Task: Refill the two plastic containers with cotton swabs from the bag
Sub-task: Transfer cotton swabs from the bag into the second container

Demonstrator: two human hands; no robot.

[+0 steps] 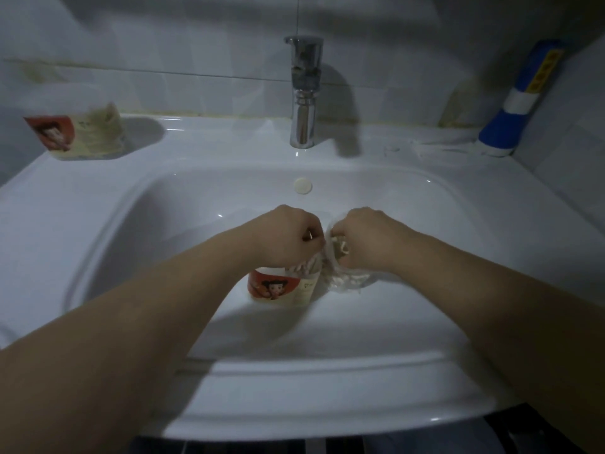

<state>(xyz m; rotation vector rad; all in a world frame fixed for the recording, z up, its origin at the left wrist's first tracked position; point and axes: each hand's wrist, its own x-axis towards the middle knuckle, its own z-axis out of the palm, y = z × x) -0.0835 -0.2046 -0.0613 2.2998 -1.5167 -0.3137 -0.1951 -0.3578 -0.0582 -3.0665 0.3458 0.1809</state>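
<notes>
A clear plastic container [280,288] with a red cartoon label stands in the sink basin, and cotton swabs [302,267] stick out of its top. My left hand [288,237] is curled over its mouth and pinches swabs. My right hand [363,239] grips a crumpled clear bag [342,280] of swabs just right of the container. The two hands almost touch. A second container [83,134] with the same label stands on the sink ledge at the far left, packed with swabs.
The white sink [98,224] fills the view. A chrome faucet [304,93] rises at the back centre, above the overflow cap [302,185]. A blue and white bottle [520,103] leans in the back right corner against the tiled wall.
</notes>
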